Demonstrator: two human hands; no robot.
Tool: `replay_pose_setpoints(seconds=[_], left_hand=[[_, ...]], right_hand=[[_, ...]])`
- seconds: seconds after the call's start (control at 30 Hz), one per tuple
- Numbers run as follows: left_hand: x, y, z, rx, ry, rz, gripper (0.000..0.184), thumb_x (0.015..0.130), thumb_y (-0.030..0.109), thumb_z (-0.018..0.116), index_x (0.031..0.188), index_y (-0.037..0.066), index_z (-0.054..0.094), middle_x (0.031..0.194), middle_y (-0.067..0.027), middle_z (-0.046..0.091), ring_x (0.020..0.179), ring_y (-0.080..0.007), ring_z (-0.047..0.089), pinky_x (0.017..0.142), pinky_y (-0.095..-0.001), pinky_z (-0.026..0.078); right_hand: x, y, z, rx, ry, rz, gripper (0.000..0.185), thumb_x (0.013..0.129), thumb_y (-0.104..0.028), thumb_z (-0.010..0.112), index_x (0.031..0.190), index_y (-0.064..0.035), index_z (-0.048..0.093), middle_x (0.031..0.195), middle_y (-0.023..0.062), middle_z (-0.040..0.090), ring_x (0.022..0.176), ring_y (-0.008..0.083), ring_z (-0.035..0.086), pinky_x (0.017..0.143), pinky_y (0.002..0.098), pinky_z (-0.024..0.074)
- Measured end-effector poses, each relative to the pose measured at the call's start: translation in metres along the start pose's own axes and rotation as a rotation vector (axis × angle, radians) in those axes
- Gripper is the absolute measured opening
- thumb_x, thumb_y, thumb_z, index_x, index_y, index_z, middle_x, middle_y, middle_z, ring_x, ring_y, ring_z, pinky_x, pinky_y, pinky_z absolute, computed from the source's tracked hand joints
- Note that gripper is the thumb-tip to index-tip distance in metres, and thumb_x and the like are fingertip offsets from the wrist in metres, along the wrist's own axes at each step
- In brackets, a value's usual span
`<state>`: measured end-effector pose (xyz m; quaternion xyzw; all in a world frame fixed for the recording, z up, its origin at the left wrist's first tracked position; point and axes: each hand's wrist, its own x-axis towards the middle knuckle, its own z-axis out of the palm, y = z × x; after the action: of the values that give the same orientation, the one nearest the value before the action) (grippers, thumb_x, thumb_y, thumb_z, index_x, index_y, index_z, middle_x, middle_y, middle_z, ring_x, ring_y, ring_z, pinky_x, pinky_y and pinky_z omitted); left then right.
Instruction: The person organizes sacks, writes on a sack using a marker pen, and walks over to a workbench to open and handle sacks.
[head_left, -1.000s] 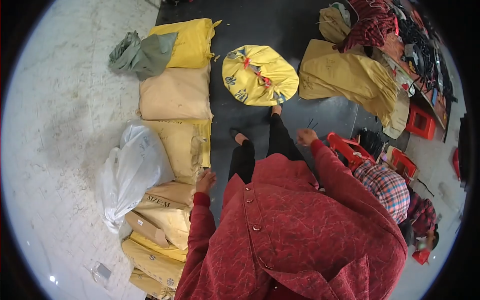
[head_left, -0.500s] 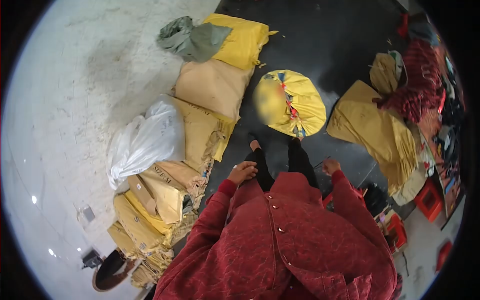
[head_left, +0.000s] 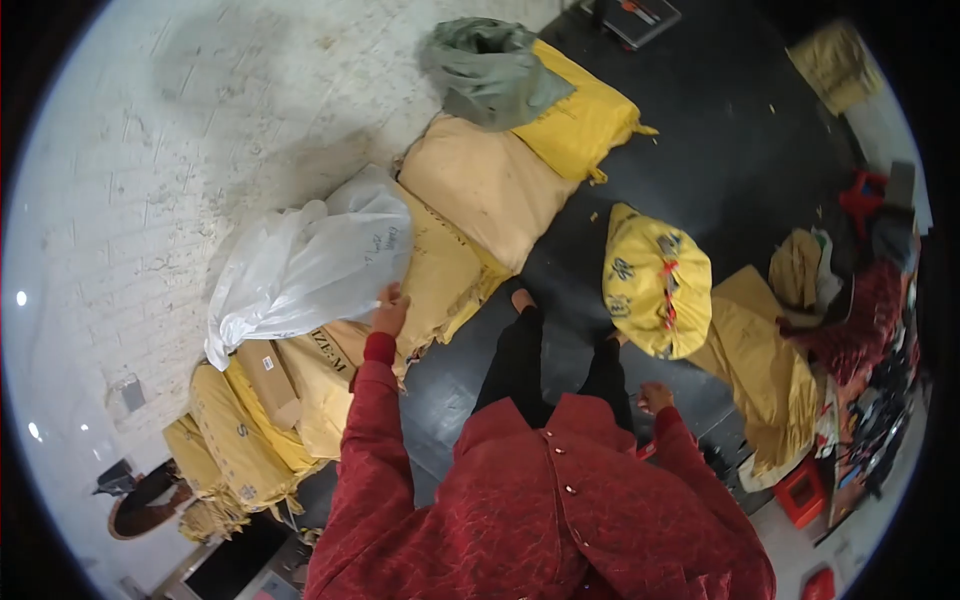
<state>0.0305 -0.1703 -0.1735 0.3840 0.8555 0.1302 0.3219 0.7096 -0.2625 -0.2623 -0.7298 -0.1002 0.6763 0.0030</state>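
Observation:
My left hand (head_left: 390, 311) reaches out to the left with its fingers stretched, by the right edge of a white plastic bag (head_left: 320, 265) that has dark handwriting on it. Whether the fingertips touch the bag I cannot tell. Under and beside that bag lie stuffed tan sacks, one (head_left: 335, 350) printed "SIZE:M". My right hand (head_left: 656, 398) hangs low at my right side, its fingers curled; what they hold, if anything, is too small to make out. In front of my right foot sits a tied yellow sack (head_left: 650, 285) with dark lettering and a red tie.
More sacks line the white wall: a large tan one (head_left: 490, 185), a yellow one (head_left: 585, 115) and an open grey-green bag (head_left: 490, 75). To the right lie a flattened tan sack (head_left: 755, 350) and a red stool (head_left: 803, 492). A flat scale-like device (head_left: 632, 18) is at the top.
My left hand has moved from beside my thigh out to the left, to the white bag. My view has turned, so the sacks appear shifted. My right hand stays low at my side.

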Motion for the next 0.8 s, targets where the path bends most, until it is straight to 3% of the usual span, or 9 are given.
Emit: replay_pose_setpoints(seconds=[0.1, 0.2, 0.4, 0.43, 0.53, 0.63, 0.7, 0.73, 0.8], left_hand=[[0.054, -0.016, -0.053, -0.005, 0.225, 0.031, 0.049, 0.079, 0.019, 0.064, 0.125, 0.007, 0.050, 0.114, -0.0170, 0.059, 0.104, -0.0299, 0.057, 0.086, -0.0400, 0.048], [0.093, -0.029, -0.091, 0.229, 0.377, 0.117, 0.054, 0.078, 0.018, 0.064, 0.128, 0.010, 0.047, 0.126, -0.0168, 0.052, 0.119, -0.0344, 0.047, 0.096, -0.0419, 0.041], [0.159, -0.046, -0.088, 0.426, 0.563, -0.030, 0.060, 0.081, 0.023, 0.063, 0.137, 0.013, 0.041, 0.138, -0.0185, 0.041, 0.124, -0.0412, 0.038, 0.105, -0.0495, 0.030], [0.173, -0.069, -0.078, 0.433, 0.579, -0.011, 0.060, 0.085, 0.025, 0.060, 0.140, 0.016, 0.038, 0.140, -0.0187, 0.039, 0.126, -0.0430, 0.034, 0.107, -0.0510, 0.027], [0.196, -0.103, -0.054, 0.597, 0.526, -0.074, 0.056, 0.089, 0.027, 0.056, 0.139, 0.012, 0.038, 0.137, -0.0201, 0.042, 0.123, -0.0402, 0.039, 0.105, -0.0493, 0.030], [0.217, -0.124, -0.023, 0.166, 0.427, -0.176, 0.057, 0.091, 0.030, 0.052, 0.140, 0.006, 0.036, 0.142, -0.0205, 0.036, 0.129, -0.0408, 0.032, 0.109, -0.0470, 0.024], [0.229, -0.126, -0.013, 0.379, 0.402, -0.224, 0.056, 0.093, 0.031, 0.050, 0.139, 0.004, 0.036, 0.142, -0.0191, 0.037, 0.129, -0.0372, 0.033, 0.109, -0.0443, 0.025], [0.235, -0.131, -0.007, 0.380, 0.400, -0.212, 0.056, 0.093, 0.031, 0.050, 0.139, 0.004, 0.036, 0.142, -0.0190, 0.037, 0.129, -0.0369, 0.033, 0.109, -0.0441, 0.025], [0.244, -0.143, 0.000, 0.340, 0.404, -0.194, 0.055, 0.093, 0.031, 0.049, 0.139, 0.003, 0.036, 0.141, -0.0189, 0.037, 0.129, -0.0363, 0.034, 0.109, -0.0437, 0.025]], right_hand=[[0.002, -0.058, 0.055, -0.146, -0.028, -0.040, 0.025, 0.086, -0.020, 0.054, 0.108, -0.0070, 0.059, 0.078, 0.0078, 0.064, 0.060, 0.0156, 0.062, 0.050, 0.0278, 0.0486], [-0.006, -0.135, 0.130, -0.290, -0.056, -0.120, 0.026, 0.087, -0.018, 0.053, 0.109, -0.0048, 0.059, 0.079, 0.0086, 0.064, 0.062, 0.0159, 0.062, 0.052, 0.0278, 0.0489], [0.071, -0.287, 0.255, -0.438, -0.192, -0.366, 0.024, 0.089, -0.018, 0.052, 0.102, 0.0006, 0.060, 0.078, 0.0088, 0.063, 0.066, 0.0148, 0.061, 0.059, 0.0271, 0.0497], [0.080, -0.317, 0.282, -0.446, -0.204, -0.388, 0.024, 0.090, -0.019, 0.052, 0.101, 0.0011, 0.060, 0.078, 0.0089, 0.063, 0.067, 0.0145, 0.060, 0.060, 0.0270, 0.0498], [0.117, -0.405, 0.364, -0.591, -0.239, -0.483, 0.026, 0.092, -0.021, 0.050, 0.097, 0.0023, 0.061, 0.080, 0.0089, 0.063, 0.069, 0.0138, 0.060, 0.061, 0.0267, 0.0501], [0.200, -0.465, 0.435, -0.820, -0.290, -0.645, 0.024, 0.084, -0.024, 0.057, 0.094, -0.0039, 0.065, 0.080, 0.0115, 0.067, 0.071, 0.0208, 0.065, 0.067, 0.0318, 0.0510], [0.288, -0.491, 0.473, -1.254, -0.299, -1.130, 0.023, 0.084, -0.025, 0.054, 0.093, -0.0071, 0.065, 0.082, 0.0122, 0.067, 0.075, 0.0266, 0.066, 0.072, 0.0370, 0.0508], [0.256, -0.526, 0.512, -1.230, -0.253, -0.932, 0.023, 0.085, -0.026, 0.051, 0.096, -0.0102, 0.065, 0.084, 0.0105, 0.068, 0.080, 0.0291, 0.065, 0.076, 0.0401, 0.0496], [0.277, -0.556, 0.563, -1.301, -0.206, -0.951, 0.023, 0.087, -0.024, 0.048, 0.097, -0.0122, 0.065, 0.086, 0.0099, 0.068, 0.084, 0.0289, 0.065, 0.076, 0.0404, 0.0497]])
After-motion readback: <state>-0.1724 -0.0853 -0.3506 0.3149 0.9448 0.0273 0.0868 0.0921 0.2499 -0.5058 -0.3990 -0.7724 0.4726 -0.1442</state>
